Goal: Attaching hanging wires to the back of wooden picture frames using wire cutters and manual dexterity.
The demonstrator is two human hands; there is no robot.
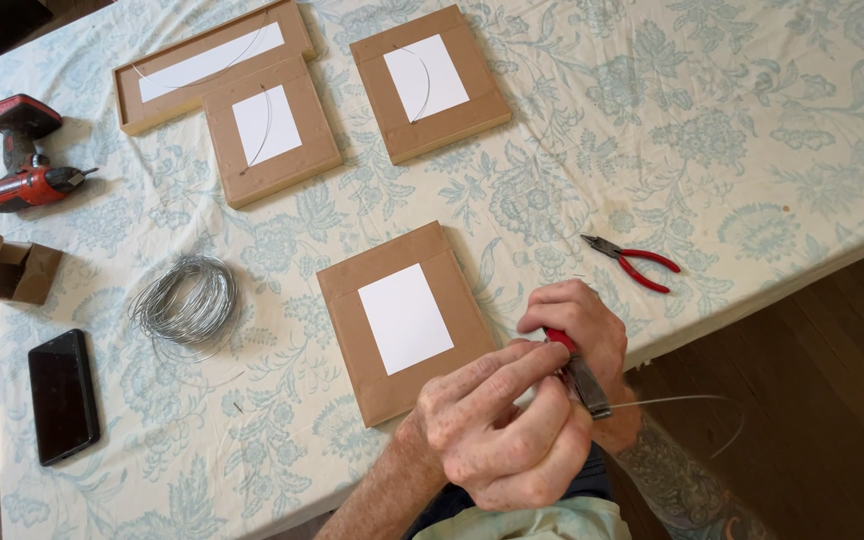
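With the right hand (584, 330) closed on the cutter (577, 368) and left hand (502, 425) pinching wire (682, 400), the springy end could whip or slip free.

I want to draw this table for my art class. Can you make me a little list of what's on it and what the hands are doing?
Table cover: floral tablecloth, pale blue on white
Left hand: fingers pinching thin wire against the tool
Right hand: gripping a red-handled hand tool
Nearest frame: brown picture frame back, white panel in the middle
Other frames: three more, each strung with wire
Spare tool: red-handled pliers
Wire supply: silver wire coil
Left edge: red cordless drill, small cardboard box, black phone
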